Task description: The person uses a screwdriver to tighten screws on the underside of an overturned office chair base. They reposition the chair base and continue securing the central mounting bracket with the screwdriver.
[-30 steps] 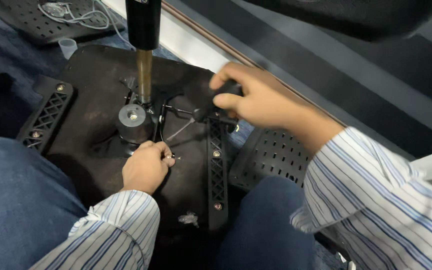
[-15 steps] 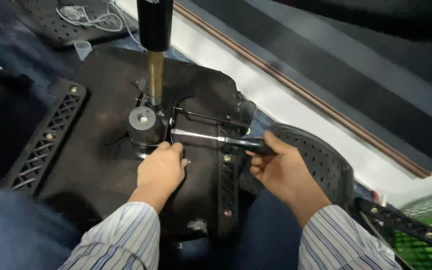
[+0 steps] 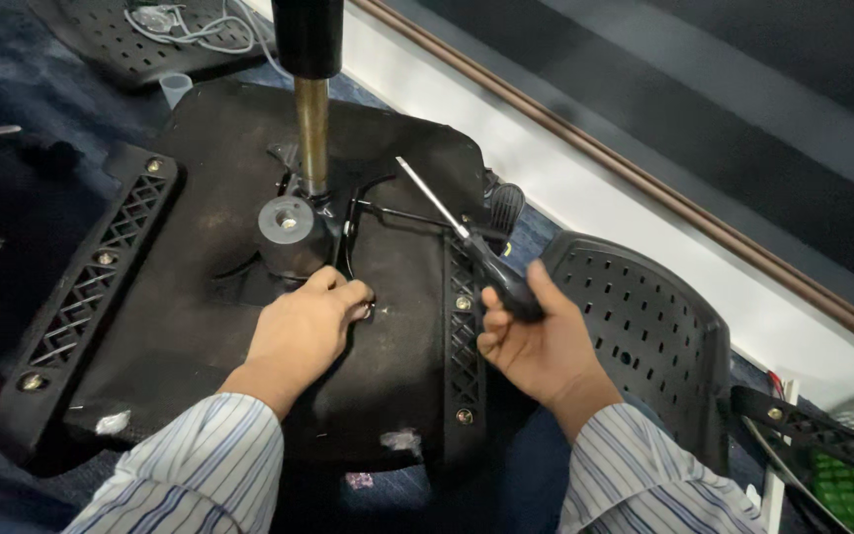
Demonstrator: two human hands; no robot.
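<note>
Since half a second ago the screwdriver [image 3: 467, 237] has swung up from lying level to pointing up and to the left, away from the mechanism.

The right hand [image 3: 536, 346] is closed around the black handle of the screwdriver, and the metal shaft rises in the air over the seat base [image 3: 200, 297] with its tip free, touching nothing. The left hand [image 3: 300, 331] rests on the seat base with the fingers curled, pinching a small screw [image 3: 370, 311] just beside the grey round cap [image 3: 286, 222] of the mechanism. The brass column [image 3: 311, 133] stands upright behind this cap. A perforated black plastic part [image 3: 644, 336] lies to the right of the right hand.
</note>
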